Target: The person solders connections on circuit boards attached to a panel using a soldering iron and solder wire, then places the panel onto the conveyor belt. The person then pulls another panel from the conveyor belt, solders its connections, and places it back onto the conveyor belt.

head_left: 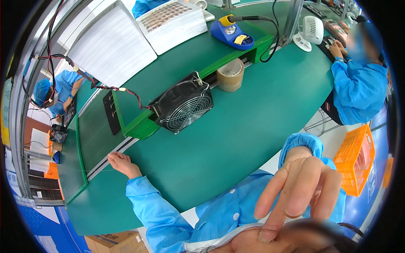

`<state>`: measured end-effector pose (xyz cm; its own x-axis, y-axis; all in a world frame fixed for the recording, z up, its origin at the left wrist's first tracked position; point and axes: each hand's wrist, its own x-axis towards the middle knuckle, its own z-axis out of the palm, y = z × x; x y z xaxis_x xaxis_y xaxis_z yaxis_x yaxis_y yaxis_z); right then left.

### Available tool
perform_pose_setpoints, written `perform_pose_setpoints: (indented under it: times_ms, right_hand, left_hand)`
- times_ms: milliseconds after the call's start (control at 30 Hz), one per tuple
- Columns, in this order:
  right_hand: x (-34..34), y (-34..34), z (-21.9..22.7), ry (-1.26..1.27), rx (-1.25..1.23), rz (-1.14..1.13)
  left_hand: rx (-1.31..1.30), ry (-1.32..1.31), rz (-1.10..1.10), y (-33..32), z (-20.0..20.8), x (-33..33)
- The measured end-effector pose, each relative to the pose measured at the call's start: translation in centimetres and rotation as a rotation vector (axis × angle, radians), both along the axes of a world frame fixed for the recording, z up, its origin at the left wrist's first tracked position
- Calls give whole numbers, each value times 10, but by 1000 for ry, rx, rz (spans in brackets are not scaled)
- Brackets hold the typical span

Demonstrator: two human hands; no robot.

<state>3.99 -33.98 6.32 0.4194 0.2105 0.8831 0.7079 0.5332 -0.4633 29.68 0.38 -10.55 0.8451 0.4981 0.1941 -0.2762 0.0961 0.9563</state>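
Observation:
My left hand [123,165] is at the left part of the green work table [236,126], beside a metal rail [114,156]. Its fingers are curled together, and a very thin pale line runs past them; whether they hold it I cannot make out. My right hand [301,183] is raised close to the camera, fingers spread and bent, with nothing seen in it. Beyond my hands, a black fan with a wire grille [185,103] leans against a green raised shelf [145,126]. A brown tape roll [230,75] stands to its right.
On the shelf are a blue soldering iron stand [232,33] and a white box of small parts [173,25]. A white desk fan [310,31] stands far right, near a co-worker in blue [358,88]. Another co-worker [63,90] sits left. An orange crate [354,160] is at right.

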Motion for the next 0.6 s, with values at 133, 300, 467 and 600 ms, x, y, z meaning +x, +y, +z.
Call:
perform_pose_setpoints:
  times_ms: [133, 300, 467, 600]
  right_hand:
    - [10, -4, 0, -10, 10, 111]
    - [13, -2, -8, -18, -2, 89]
    - [14, 0, -5, 41, -49, 186]
    - [16, 1, -13, 87, 34, 311]
  left_hand:
    - [-5, -6, -6, 3, -2, 0]
    - [-1, -4, 8, 6, -5, 0]
    - [-9, -19, -16, 6, -4, 0]
    - [-10, -5, 1, 4, -4, -1]
